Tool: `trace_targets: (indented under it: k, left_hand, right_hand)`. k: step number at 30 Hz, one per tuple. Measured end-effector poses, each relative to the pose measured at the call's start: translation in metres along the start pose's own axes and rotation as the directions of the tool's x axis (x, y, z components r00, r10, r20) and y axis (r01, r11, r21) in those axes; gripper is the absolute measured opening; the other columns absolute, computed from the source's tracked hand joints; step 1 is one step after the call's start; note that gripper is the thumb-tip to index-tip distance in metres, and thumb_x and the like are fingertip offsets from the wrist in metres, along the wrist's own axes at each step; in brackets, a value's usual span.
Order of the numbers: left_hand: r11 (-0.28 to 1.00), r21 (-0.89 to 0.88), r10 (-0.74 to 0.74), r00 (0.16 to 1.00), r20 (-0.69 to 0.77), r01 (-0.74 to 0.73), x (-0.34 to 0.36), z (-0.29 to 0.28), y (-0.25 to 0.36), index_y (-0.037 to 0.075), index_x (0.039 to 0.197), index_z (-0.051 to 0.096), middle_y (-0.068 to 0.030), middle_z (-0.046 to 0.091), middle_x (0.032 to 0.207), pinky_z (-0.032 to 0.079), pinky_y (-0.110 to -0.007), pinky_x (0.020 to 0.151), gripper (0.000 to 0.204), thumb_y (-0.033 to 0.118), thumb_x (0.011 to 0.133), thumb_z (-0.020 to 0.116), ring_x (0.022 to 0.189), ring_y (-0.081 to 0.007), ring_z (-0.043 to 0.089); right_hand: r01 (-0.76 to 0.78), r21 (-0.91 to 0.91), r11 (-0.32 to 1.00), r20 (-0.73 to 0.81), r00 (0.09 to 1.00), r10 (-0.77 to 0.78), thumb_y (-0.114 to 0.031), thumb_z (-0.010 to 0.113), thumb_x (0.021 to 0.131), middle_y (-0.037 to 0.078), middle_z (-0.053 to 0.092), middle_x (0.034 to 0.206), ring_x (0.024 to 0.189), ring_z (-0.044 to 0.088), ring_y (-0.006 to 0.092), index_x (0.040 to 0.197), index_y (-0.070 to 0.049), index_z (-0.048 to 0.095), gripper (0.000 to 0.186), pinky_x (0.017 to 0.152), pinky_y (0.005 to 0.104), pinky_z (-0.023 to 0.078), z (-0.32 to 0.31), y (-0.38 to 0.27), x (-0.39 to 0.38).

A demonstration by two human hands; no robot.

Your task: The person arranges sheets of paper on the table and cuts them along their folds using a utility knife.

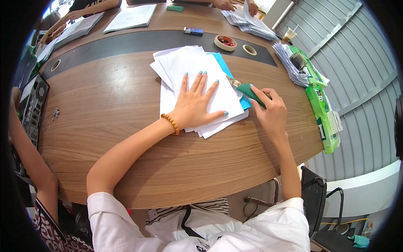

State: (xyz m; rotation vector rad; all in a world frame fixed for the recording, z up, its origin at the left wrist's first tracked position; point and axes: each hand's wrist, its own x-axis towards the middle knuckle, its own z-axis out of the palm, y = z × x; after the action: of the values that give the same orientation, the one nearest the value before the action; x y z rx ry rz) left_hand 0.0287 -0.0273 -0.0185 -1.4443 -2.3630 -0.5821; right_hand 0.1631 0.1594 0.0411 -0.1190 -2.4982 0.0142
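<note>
My left hand (194, 101) lies flat on a loose stack of white paper sheets (184, 59), fingers spread, with a wooden bead bracelet at the wrist. A blue sheet (219, 59) shows from under the stack's right side. My right hand (270, 110) grips a green-handled tool (253, 93) with a ridged edge and a short, broad metal end. That end points up and left, at the right edge of the papers; whether it touches them I cannot tell. The tool's exact kind is unclear.
Beyond the papers lie a tape roll holding small red things (225, 43), another tape roll (249, 50) and a small blue-and-white box (193, 31). Green packages (321, 113) line the right edge. A metal computer case (35, 105) and another person's arm (31, 147) are at left.
</note>
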Motion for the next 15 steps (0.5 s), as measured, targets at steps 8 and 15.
trace_targets:
  k: [8, 15]
  left_hand:
    - [0.998, 0.058, -0.01, 0.999, 0.046, 0.007, 0.001, -0.002, 0.001, 0.008, 0.137, 0.029, -0.0276, 0.026, 0.138, 0.004, -0.055, 0.106, 0.083, 0.067, 0.08, 0.037, 0.133, -0.0361, 0.019]
    - [0.998, 0.065, -0.019, 0.997, 0.076, 0.014, 0.001, -0.003, 0.002, 0.009, 0.138, 0.029, -0.0276, 0.026, 0.139, 0.004, -0.056, 0.105, 0.083, 0.067, 0.079, 0.037, 0.133, -0.0363, 0.018]
  right_hand:
    - [0.012, 0.007, 1.0, -0.002, 1.0, -0.012, -0.016, 0.066, 0.074, 0.008, 0.058, 0.089, 0.08, 0.057, 0.024, 0.109, -0.017, 0.063, 0.035, 0.07, 0.0357, 0.044, 0.011, 0.003, 0.011]
    - [-0.019, 0.032, 0.999, 0.009, 1.0, 0.018, -0.016, 0.066, 0.074, 0.008, 0.058, 0.089, 0.079, 0.058, 0.0243, 0.109, -0.018, 0.064, 0.035, 0.07, 0.0358, 0.045, 0.023, 0.005, 0.021]
